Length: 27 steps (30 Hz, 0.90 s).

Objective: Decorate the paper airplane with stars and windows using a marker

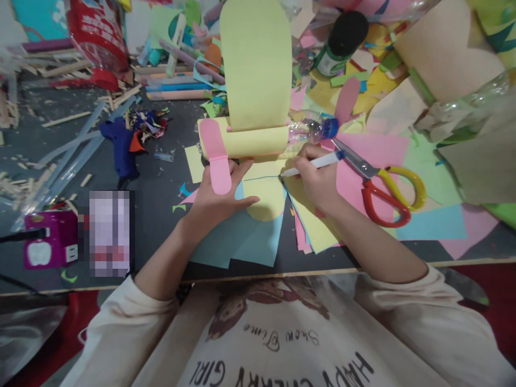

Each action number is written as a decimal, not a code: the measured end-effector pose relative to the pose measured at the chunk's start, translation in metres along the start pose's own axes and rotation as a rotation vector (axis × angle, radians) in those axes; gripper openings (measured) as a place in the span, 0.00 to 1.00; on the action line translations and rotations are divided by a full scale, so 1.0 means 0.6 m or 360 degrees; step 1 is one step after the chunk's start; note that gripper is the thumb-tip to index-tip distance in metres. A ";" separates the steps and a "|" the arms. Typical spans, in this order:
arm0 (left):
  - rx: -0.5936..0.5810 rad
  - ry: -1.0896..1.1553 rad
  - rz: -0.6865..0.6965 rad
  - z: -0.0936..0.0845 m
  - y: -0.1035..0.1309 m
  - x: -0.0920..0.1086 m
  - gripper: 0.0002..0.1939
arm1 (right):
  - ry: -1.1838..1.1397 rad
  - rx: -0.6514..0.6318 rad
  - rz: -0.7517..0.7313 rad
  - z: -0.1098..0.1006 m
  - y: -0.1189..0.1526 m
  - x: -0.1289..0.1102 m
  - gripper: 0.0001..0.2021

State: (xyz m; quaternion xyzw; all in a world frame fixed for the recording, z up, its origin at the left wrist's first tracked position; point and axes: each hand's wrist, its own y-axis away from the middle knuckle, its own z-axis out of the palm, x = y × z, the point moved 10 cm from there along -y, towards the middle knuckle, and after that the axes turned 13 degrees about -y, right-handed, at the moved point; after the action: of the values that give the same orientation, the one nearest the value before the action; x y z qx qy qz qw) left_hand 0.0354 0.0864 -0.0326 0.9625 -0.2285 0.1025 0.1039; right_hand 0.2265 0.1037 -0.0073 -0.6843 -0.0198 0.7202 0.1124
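Note:
My right hand [316,174] is closed round a white marker pen [322,163], its tip touching paper at the end of a dark drawn line. Fingers apart, my left hand [221,191] lies on the sheets, beside a pale yellow piece with a rounded lower end [266,201]. Just beyond both hands lies a plastic bottle with a blue cap [330,128], its body wrapped in yellow paper [258,141]. A tall yellow rounded flap [258,64] extends away from the wrap. One pink strip [219,156] hangs over the left hand. Blue sheets [237,242] lie underneath.
Scissors [373,174] with red and yellow handles lie right of my right hand. At left are a blue glue gun [121,148], a purple box [50,239] and a blurred-out rectangle. Behind stand a red bottle [97,40] and a dark-capped green jar [341,45], among markers and paper scraps.

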 end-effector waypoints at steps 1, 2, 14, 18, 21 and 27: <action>-0.0008 0.0006 0.0003 0.001 0.000 0.000 0.39 | -0.0046 0.0040 -0.0032 -0.007 0.002 -0.004 0.22; -0.0015 0.0010 0.0005 0.002 0.000 0.000 0.39 | -0.0078 0.0087 -0.0060 -0.015 0.005 -0.008 0.23; -0.0006 -0.0078 0.0059 -0.005 0.002 0.009 0.40 | -0.0043 -0.0060 0.0262 -0.029 0.042 0.008 0.11; 0.0026 -0.0072 0.0075 -0.007 0.004 0.010 0.37 | 0.0031 -0.0078 0.0293 -0.027 0.042 0.012 0.11; 0.0024 -0.0075 0.0070 -0.008 0.003 0.010 0.36 | 0.0060 -0.0062 0.0285 -0.028 0.042 0.011 0.10; 0.0011 -0.0064 0.0087 -0.003 -0.001 0.009 0.38 | 0.0072 -0.0046 0.0315 -0.025 0.043 0.007 0.08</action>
State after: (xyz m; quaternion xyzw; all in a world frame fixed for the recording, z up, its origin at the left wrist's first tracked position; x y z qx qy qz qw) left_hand 0.0401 0.0849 -0.0294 0.9582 -0.2563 0.0867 0.0932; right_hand 0.2378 0.0776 -0.0172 -0.7006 0.0401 0.7117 0.0311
